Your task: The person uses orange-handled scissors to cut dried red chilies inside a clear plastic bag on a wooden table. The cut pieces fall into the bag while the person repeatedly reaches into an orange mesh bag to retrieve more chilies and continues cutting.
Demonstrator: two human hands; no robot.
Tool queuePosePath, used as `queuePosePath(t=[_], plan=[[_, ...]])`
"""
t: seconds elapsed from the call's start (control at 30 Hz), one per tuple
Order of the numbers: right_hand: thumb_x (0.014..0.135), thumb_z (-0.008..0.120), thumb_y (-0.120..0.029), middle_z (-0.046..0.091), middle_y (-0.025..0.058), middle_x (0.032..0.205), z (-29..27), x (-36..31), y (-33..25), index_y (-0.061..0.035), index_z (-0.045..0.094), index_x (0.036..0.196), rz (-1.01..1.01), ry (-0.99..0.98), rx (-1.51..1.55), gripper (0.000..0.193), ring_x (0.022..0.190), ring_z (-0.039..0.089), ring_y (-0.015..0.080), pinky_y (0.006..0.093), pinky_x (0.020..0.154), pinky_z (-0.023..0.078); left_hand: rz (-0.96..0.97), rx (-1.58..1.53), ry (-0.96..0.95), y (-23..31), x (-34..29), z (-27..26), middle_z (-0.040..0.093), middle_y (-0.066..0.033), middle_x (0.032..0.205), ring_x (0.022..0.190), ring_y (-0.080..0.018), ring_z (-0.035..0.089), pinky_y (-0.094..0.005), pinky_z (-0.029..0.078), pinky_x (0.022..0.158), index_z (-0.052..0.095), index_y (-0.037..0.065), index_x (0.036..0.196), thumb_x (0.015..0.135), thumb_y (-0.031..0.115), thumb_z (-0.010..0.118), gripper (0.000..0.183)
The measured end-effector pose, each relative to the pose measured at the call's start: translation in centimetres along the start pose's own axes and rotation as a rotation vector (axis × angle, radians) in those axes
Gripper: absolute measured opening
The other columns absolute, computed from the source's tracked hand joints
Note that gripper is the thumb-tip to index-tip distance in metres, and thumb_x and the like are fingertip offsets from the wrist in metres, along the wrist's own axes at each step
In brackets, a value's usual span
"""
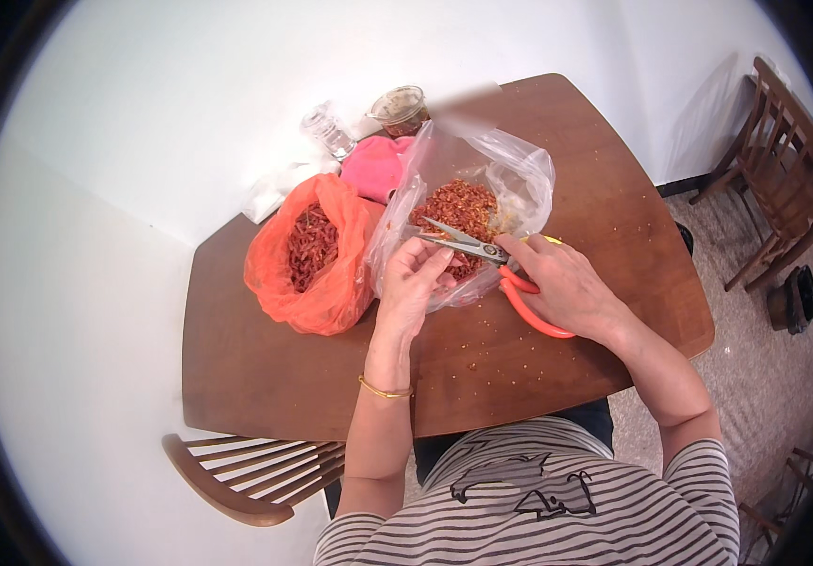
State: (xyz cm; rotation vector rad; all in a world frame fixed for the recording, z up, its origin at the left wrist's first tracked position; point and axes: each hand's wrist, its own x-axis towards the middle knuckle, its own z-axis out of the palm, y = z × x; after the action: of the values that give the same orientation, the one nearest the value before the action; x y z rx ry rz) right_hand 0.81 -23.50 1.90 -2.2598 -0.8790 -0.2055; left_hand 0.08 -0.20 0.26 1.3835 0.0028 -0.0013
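My right hand [565, 283] grips scissors [536, 308] with orange-red handles. Their metal blades point left, parted, over a clear plastic bag [529, 184]. At the blade tips, my left hand [413, 281] is closed in a pinch; whatever its fingertips hold is too small to make out. Chopped dried chilies [460, 207], red with pale seeds, lie inside the clear bag beneath the blades. To the left stands an open red plastic bag [354, 283] with whole dried chilies [313, 247] in it.
Behind the bags are a pink cloth-like item [378, 168], a clear glass jar [329, 130] and a lidded container [399, 110]. Seeds and flakes dot the wooden table [284, 377]. A chair [251, 476] stands at the near left, another chair [784, 179] at the far right.
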Motion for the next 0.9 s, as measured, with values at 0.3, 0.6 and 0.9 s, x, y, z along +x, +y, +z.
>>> queuePosePath(t=[0.3,0.6,0.9], plan=[[0.084,0.067,-0.013,0.063,0.0217,0.095,-0.2,-0.1,-0.5,-0.0005,0.052,0.121,0.036,-0.039,-0.016,0.042,0.087,0.065,0.0381,0.0448,0.073,0.053,-0.154,-0.273,-0.05,0.7,-0.1,0.4,0.067,-0.0118,0.102,0.092,-0.0202,0.068,-0.0289,0.06,0.074,0.061,-0.001,0.106,0.093,0.006,0.061,0.014],[0.087,0.065,-0.018,0.063,0.0213,0.095,-0.2,0.3,-0.4,-0.0017,0.052,0.118,0.135,-0.194,-0.069,0.037,0.085,0.066,0.0381,0.0456,0.068,0.053,-0.166,-0.289,-0.015,-0.1,0.0,0.3,0.065,-0.0099,0.099,0.09,-0.0225,0.068,-0.0334,0.06,0.08,0.061,0.0,0.105,0.093,0.005,0.062,0.013],[0.087,0.065,-0.017,0.061,0.0216,0.099,0.5,-0.2,-0.1,-0.0028,0.049,0.128,0.055,-0.029,-0.079,0.046,0.09,0.063,0.0391,0.0459,0.076,0.052,-0.106,-0.275,-0.025,-0.4,0.0,0.6,0.064,-0.0092,0.1,0.092,-0.0204,0.065,-0.0367,0.059,0.084,0.06,0.0,0.102,0.096,0.006,0.057,0.009]])
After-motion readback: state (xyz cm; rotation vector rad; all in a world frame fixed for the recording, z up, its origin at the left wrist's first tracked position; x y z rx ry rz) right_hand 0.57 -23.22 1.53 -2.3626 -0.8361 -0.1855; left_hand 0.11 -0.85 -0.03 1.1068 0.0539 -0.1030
